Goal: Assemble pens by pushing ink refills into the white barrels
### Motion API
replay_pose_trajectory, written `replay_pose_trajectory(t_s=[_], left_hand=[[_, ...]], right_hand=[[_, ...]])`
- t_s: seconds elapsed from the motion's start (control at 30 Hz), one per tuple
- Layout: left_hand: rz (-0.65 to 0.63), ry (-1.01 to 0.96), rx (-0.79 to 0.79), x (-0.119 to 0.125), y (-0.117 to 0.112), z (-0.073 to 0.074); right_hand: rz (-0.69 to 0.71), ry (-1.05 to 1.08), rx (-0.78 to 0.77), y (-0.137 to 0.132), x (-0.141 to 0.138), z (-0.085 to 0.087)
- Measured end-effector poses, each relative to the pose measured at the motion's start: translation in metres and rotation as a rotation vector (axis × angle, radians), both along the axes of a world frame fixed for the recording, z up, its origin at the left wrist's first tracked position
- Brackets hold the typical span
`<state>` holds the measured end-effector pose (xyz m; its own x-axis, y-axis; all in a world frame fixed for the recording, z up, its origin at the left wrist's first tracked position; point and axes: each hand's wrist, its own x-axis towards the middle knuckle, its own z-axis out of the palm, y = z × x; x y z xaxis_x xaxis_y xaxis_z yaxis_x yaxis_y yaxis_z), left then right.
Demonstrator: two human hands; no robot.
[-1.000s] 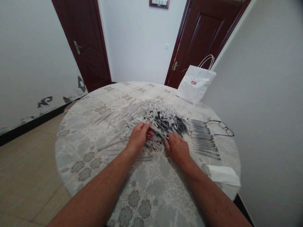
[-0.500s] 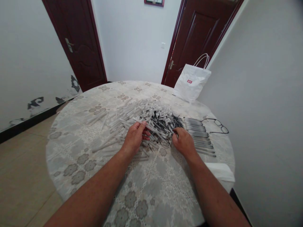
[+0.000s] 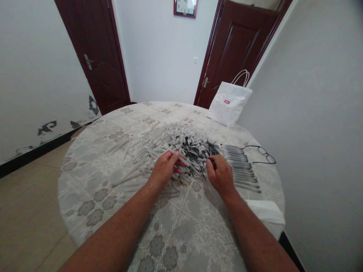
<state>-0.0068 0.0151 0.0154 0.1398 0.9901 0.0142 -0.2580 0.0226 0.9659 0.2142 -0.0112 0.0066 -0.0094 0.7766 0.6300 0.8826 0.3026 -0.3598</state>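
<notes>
My left hand (image 3: 164, 167) is closed on a thin whitish pen barrel, thumb on top, over the near side of a large heap. The barrel slants down toward my right hand (image 3: 220, 173). That hand's thumb and forefinger are pinched at the heap's right edge; what they hold, if anything, is too small to make out. The heap mixes long pale pen barrels (image 3: 147, 145), short white pen caps (image 3: 184, 131) and slim black pieces (image 3: 193, 153) that look like pen tips or refills. Right of my right hand lies a row of grey, dark-ended pens (image 3: 239, 166) side by side.
A round table with a patterned lace cloth (image 3: 170, 230) bears everything. Eyeglasses (image 3: 263, 154) lie beyond the pen row, and a folded white sheet (image 3: 265, 210) near the right edge. A white paper bag (image 3: 230, 104) stands at the back right, close to the wall.
My view has tilted up a little, showing more of the wall clock. My left hand has shifted slightly right with the barrel. My right hand stays pinched in nearly the same place.
</notes>
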Motion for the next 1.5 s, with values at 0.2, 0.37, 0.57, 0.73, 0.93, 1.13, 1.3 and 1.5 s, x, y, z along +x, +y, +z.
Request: replay_pose_trajectory(t_s=[0.2,0.37,0.57,0.73,0.93,1.13,1.3,1.5], left_hand=[[-0.143,0.08,0.068,0.001,-0.01,0.01],[-0.446,0.23,0.05,0.001,-0.019,0.014],[-0.66,0.254,0.038,-0.001,-0.021,0.011],[-0.435,0.014,-0.016,0.002,-0.014,0.005],[-0.116,-0.388,-0.022,0.0,-0.002,0.006],[-0.108,-0.426,-0.043,0.001,-0.002,0.007],[-0.108,-0.38,-0.057,0.003,-0.003,0.006],[0.045,-0.451,-0.076,-0.002,0.003,0.005]], right_hand=[[0.276,0.321,-0.098,-0.013,-0.006,0.005],[0.466,0.522,-0.283,-0.017,-0.018,0.001],[0.439,0.518,-0.316,-0.016,-0.027,0.002],[0.506,0.697,-0.397,-0.015,-0.029,-0.003],[0.548,0.739,-0.497,-0.011,-0.037,-0.013],[0.452,0.8,-0.429,-0.006,-0.038,-0.015],[0.301,0.805,-0.366,-0.004,-0.032,-0.012],[0.189,0.96,-0.271,0.0,-0.018,-0.005]])
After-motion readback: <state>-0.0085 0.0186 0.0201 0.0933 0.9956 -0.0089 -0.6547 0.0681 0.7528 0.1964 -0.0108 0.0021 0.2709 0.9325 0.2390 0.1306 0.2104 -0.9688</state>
